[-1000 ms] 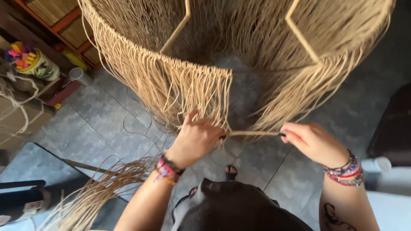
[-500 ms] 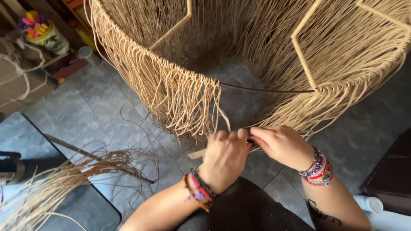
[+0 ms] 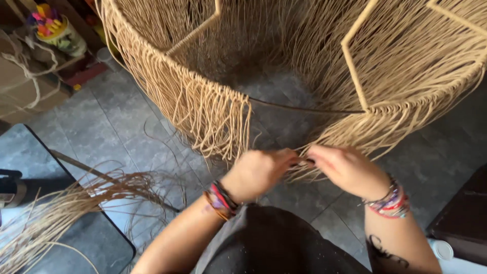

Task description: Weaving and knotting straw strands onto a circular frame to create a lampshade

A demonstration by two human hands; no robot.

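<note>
A large round wire frame (image 3: 304,108) hangs in front of me, draped with tan fibre strands (image 3: 203,106) knotted along its rim. A stretch of bare dark wire shows between two fringed sections. My left hand (image 3: 258,172) and my right hand (image 3: 347,170) meet just below that bare wire, fingertips together, pinching a thin tan strand (image 3: 302,162) between them. Both wrists wear colourful bracelets. My dark-clothed lap (image 3: 274,243) is below the hands.
A loose bundle of tan fibres (image 3: 66,208) lies on a dark table (image 3: 109,238) at lower left. A pot of coloured items (image 3: 53,28) and coiled rope (image 3: 23,61) sit on shelves at upper left. Grey tiled floor (image 3: 127,122) beneath. A dark object (image 3: 464,213) stands at right.
My hands came together from apart and now pinch the strand close under the bare wire. The view shifted, bringing the frame lower and closer.
</note>
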